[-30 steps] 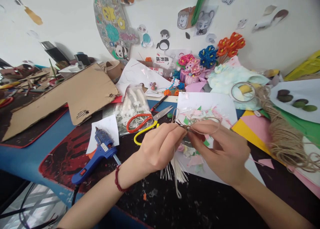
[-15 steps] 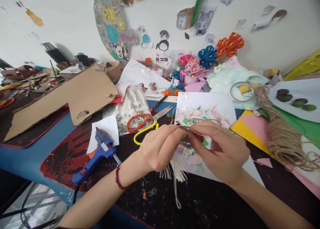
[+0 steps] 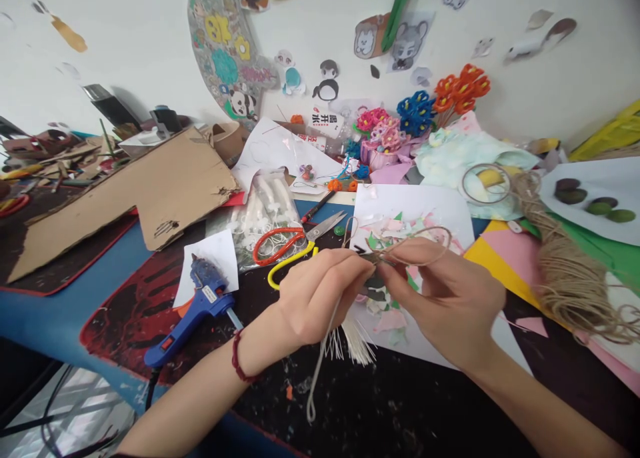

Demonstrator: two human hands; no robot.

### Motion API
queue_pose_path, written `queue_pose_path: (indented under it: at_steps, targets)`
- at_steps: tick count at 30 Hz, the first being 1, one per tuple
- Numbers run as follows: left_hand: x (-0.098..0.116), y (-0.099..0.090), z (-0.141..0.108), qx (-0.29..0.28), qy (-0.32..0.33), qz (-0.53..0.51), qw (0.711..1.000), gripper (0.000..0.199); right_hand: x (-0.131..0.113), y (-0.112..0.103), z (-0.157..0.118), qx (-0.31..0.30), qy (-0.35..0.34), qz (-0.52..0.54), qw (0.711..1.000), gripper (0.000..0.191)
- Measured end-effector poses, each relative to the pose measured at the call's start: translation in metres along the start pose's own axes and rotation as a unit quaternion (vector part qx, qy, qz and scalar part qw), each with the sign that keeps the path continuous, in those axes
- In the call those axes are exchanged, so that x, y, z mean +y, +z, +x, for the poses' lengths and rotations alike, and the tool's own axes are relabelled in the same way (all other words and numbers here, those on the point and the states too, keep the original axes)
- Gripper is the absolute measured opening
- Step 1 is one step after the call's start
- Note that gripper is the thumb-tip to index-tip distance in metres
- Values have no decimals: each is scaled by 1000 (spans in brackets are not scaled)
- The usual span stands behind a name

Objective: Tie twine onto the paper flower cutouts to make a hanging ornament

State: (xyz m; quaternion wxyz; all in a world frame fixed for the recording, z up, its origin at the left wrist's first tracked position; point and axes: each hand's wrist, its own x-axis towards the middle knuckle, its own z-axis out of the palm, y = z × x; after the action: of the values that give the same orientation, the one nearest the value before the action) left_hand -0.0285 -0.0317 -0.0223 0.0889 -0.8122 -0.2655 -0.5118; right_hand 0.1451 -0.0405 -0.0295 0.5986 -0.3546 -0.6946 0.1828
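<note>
My left hand is closed in a pinch on thin brown twine, its fingertips meeting those of my right hand, which pinches the same twine. The twine loops over the right fingers. Between and under the fingertips is a small dark grey piece, mostly hidden. A white tassel hangs below the left hand, and a pale looped cord dangles beside it. Scissors with red and yellow handles lie behind the left hand.
A blue glue gun rests left of my left wrist. Paper scraps cover white sheets beneath the hands. A twine bundle lies at right, cardboard at left. Yarn flowers stand near the wall.
The pale looped cord has swung to the left. My right hand has shifted slightly right, and the twine loop above its fingers stands higher and wider.
</note>
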Motion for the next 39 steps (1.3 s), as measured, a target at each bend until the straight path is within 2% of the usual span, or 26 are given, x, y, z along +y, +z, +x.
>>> queue_pose_path:
  at_steps: [9,26,30,35,39]
  targets:
    - [1,-4,0,-24,5,5,1000,13,0,0,-3,-8,-5,-5,1000,30]
    - [2,-3,2,-7,9,29,1000,10,-1,1,0,1,-30,-23,999,27]
    - [1,0,0,-3,3,22,1000,11,2,3,-2,21,-49,-13,998,31]
    - [1,0,-1,-1,12,28,1000,13,2,3,-2,13,-46,-10,999,35]
    - [-1,-5,0,-35,42,41,998,12,1,2,-1,11,-60,-20,998,37]
